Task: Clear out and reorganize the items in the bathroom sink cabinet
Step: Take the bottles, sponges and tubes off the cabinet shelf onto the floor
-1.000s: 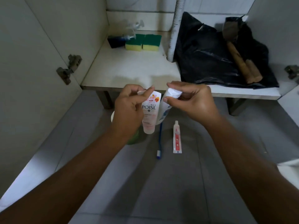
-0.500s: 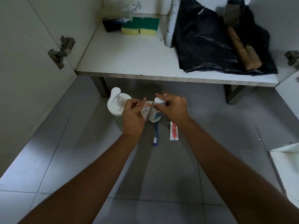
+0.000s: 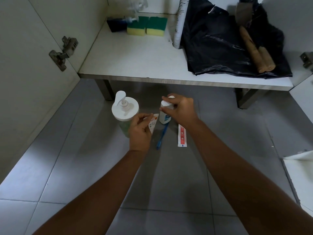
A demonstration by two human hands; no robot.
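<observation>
My left hand [image 3: 139, 131] grips a pink and white tube [image 3: 153, 123] low over the grey floor, beside a pump soap bottle [image 3: 125, 110] with a white lid. My right hand [image 3: 180, 110] holds the cap of a small white bottle with a blue label [image 3: 164, 116], which stands upright on the floor. A blue toothbrush [image 3: 161, 137] and a red and white toothpaste tube [image 3: 182, 136] lie on the tiles just below my hands.
The open cabinet shelf [image 3: 135, 65] holds two green and yellow sponges [image 3: 146, 26], a dark spray bottle [image 3: 118, 24], a white pipe [image 3: 179, 22] and a black plastic bag [image 3: 216, 46] with wooden handles [image 3: 259, 55]. An open cabinet door [image 3: 33, 65] stands at left.
Both hands have lowered from in front of the shelf edge down to the floor. The white bottle now stands on the tiles, and the pump bottle has come into full view.
</observation>
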